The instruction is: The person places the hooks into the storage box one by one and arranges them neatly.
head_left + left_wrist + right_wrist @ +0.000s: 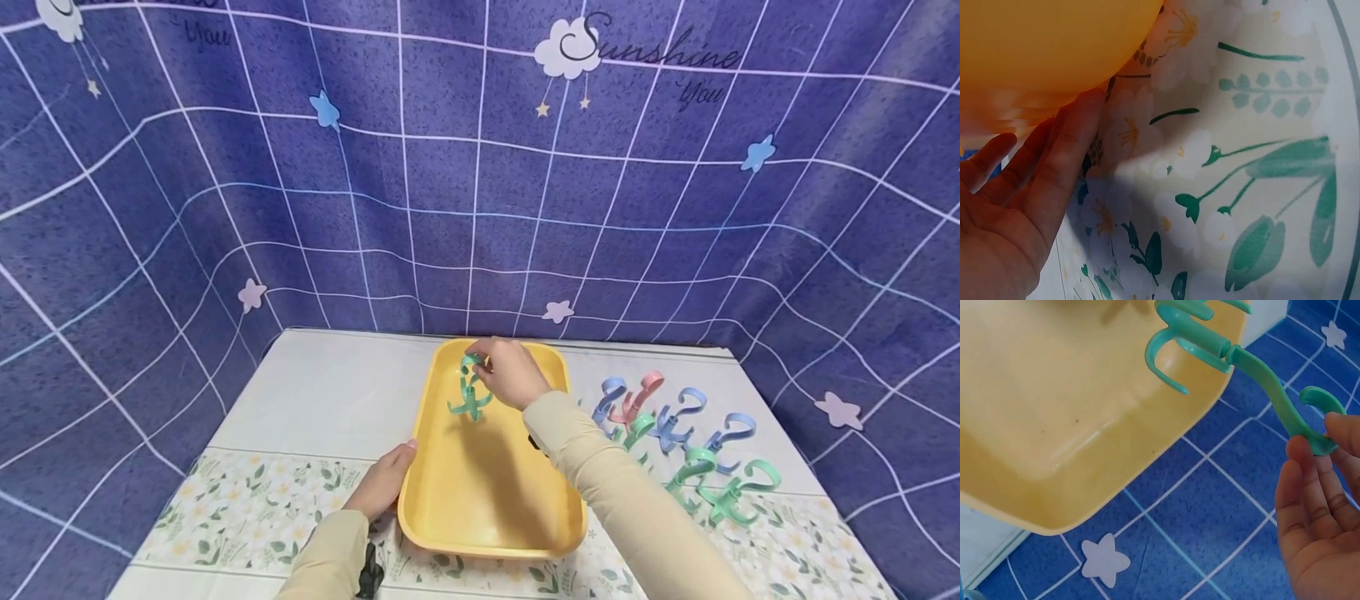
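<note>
A yellow plastic tray (450, 500) stands lengthwise in the middle of the table. Over its far left part, my right hand (513, 373) holds a green multi-prong hook (471, 402) by its curved end, pronged end downward. The right wrist view shows thumb and fingertips pinching that curve, with the prongs (1197, 337) over the tray's interior. My left hand (384, 483) rests against the tray's left side. In the left wrist view its extended fingers (1063, 147) touch the tray's outer wall (1054, 50).
Several more hooks lie on the table right of the tray, including a pink hook (637, 396), a blue hook (678, 417) and a green hook (738, 492). A flower-patterned strip (255, 500) crosses the white table (337, 383). Blue gridded cloth (450, 167) hangs behind and at both sides.
</note>
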A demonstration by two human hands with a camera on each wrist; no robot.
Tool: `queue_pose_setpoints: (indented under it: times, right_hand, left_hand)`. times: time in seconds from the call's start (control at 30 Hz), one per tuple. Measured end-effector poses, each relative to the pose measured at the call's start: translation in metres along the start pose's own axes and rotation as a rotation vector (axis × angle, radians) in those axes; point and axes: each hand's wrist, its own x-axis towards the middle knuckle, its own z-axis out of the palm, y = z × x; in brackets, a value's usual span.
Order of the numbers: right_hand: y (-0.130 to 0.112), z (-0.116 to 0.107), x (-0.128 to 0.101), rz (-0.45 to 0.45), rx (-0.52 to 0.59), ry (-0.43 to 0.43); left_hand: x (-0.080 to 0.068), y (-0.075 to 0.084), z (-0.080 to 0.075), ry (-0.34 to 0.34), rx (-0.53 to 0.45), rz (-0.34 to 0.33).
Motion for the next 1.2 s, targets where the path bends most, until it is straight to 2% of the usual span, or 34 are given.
queue_pose_setpoints:
  times: [0.27, 0.43, 0.7, 1.2]
  right_hand:
    - [-0.007, 0.017, -0.001, -0.07, -0.054, 0.02]
    - [-0.008, 0.023, -0.002, -0.057, -0.056, 0.037]
    - [0.0, 0.034, -0.002, 0.013, -0.03, 0.049]
    - [0.011, 0.056, -0.005, -0.015, -0.034, 0.09]
  left_hand:
    - [-0.003, 0.004, -0.001, 0.002, 0.005, 0.011]
    - [-0.001, 0.003, -0.001, 0.004, 0.028, 0.003]
    - [0.0, 0.001, 0.0, 0.007, 0.021, -0.011]
    - [-0.002, 0.002, -0.001, 0.016, 0.02, 0.01]
